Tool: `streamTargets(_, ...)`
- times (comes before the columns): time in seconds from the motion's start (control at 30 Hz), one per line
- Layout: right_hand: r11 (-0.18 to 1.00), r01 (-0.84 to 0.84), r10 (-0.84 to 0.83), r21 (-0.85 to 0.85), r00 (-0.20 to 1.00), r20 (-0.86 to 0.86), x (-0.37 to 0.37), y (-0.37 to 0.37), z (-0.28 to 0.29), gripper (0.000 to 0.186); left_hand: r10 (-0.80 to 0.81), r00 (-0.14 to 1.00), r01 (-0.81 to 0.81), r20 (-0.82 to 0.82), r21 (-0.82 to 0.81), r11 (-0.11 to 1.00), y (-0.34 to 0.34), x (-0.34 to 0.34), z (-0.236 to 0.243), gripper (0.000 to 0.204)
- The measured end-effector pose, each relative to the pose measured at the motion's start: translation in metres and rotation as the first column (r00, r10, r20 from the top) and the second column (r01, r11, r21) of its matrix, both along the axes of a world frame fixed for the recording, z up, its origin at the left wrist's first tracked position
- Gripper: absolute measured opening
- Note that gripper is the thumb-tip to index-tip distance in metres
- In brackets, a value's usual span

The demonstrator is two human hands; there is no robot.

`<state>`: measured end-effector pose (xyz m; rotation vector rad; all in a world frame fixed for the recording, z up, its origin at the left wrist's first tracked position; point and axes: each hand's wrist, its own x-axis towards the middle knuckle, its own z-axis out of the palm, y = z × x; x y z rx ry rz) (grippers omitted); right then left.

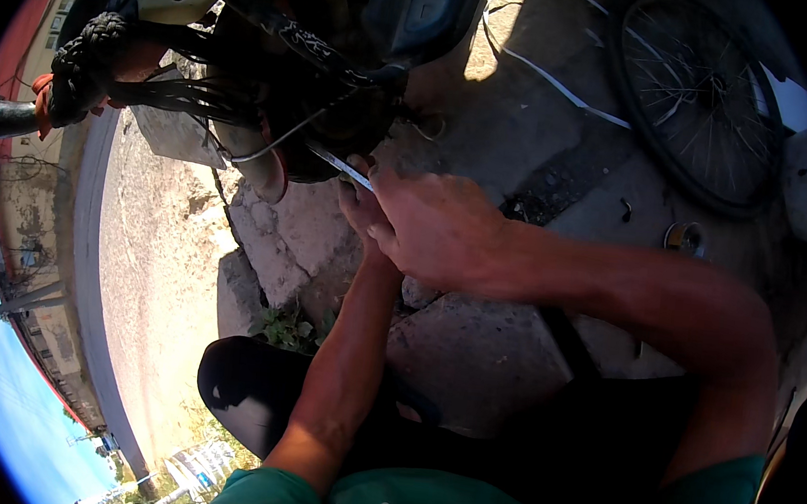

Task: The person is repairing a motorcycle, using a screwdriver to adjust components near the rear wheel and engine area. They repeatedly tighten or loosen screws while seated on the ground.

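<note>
My right hand [439, 226] is closed round a slim silver metal tool [345, 168], perhaps a wrench. The tool points up and left, and its far end reaches the dark lower part of a motorcycle [332, 83], where shadow hides the tip. My left hand [361, 212] lies under and against the right one, with its fingers curled close to the tool. The right hand partly covers it, so what it grips cannot be made out. A grey cable [279, 140] loops across the motorcycle just beyond the tool.
Broken stone slabs [476, 354] lie below my hands. A spoked wheel with a black tyre [620, 79] rests at the far right, with a small round can [685, 238] near it. A white strap [571, 96] trails over the ground. At the left runs a sunlit road [139, 258].
</note>
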<state>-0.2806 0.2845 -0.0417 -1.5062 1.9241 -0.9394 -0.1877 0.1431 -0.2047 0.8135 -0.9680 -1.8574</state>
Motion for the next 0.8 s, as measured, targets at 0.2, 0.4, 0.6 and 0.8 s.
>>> streamTargets(0.2, 0.981, -0.128, 0.062, -0.146, 0.92, -0.388, -0.064, 0.006, -0.032, 0.046, 0.01, 0.952, 0.022, 0.306, -0.101, 0.995, 0.033, -0.026, 0.071, 0.034)
streamTargets(0.4, 0.966, -0.137, 0.033, -0.218, 0.905, -0.424, -0.074, -0.005, -0.038, 0.042, 0.061, 0.945, -0.014, 0.321, -0.147, 0.989, 0.013, -0.022, 0.07, 0.041)
streamTargets(0.6, 0.953, -0.17, 0.0, -0.253, 0.829, -0.559, -0.084, -0.006, -0.045, 0.039, -0.017, 0.942, 0.046, 0.336, -0.078, 0.996, 0.032, -0.011, 0.079, 0.04)
streamTargets(0.8, 0.955, -0.177, 0.018, -0.237, 0.835, -0.551, -0.078, -0.002, -0.034, 0.041, -0.039, 0.952, 0.04, 0.302, 0.002, 0.999, 0.027, 0.0, 0.081, 0.039)
